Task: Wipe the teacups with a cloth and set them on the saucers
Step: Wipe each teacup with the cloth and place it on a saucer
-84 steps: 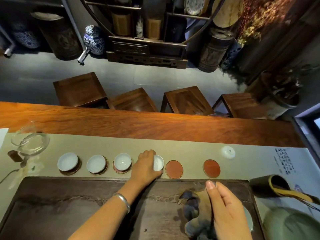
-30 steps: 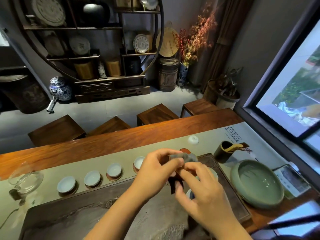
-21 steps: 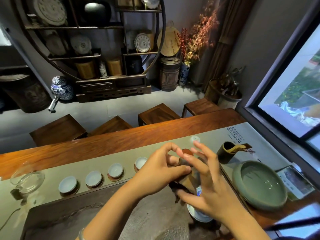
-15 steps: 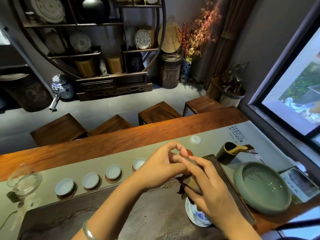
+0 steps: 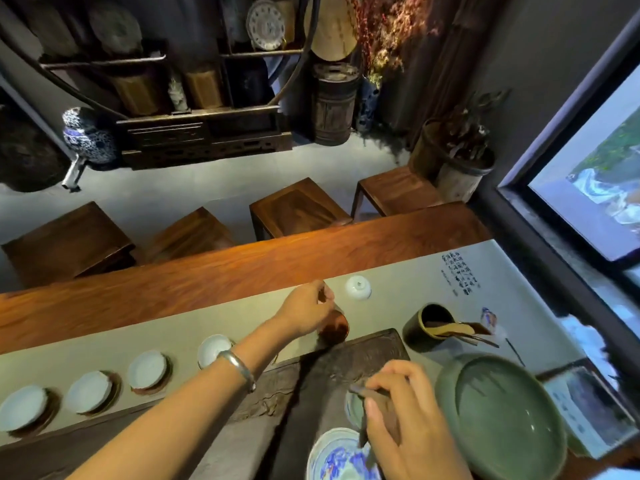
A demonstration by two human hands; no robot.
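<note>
My left hand [image 5: 306,311] reaches over the grey mat [image 5: 398,282] with fingers curled round a small teacup that is almost wholly hidden. It hovers at the back edge of a bare red-brown saucer [image 5: 336,330]. Several pale teacups sit on saucers in a row to the left: [image 5: 22,408], [image 5: 88,393], [image 5: 147,370], [image 5: 213,346]. My right hand [image 5: 401,424] grips a dark cloth [image 5: 374,396] over the dark tea tray [image 5: 346,358], just above another pale cup [image 5: 353,407].
A blue-and-white dish [image 5: 337,455] lies at the tray's near edge. A large green bowl [image 5: 502,420] stands right of the tray, a dark tool holder [image 5: 427,327] behind it. A white lid [image 5: 358,287] rests on the mat. Wooden stools line the table's far side.
My hands have parted. The left hand moved forward from the cloth to the bare saucer, and the right hand dropped with the cloth toward the tray.
</note>
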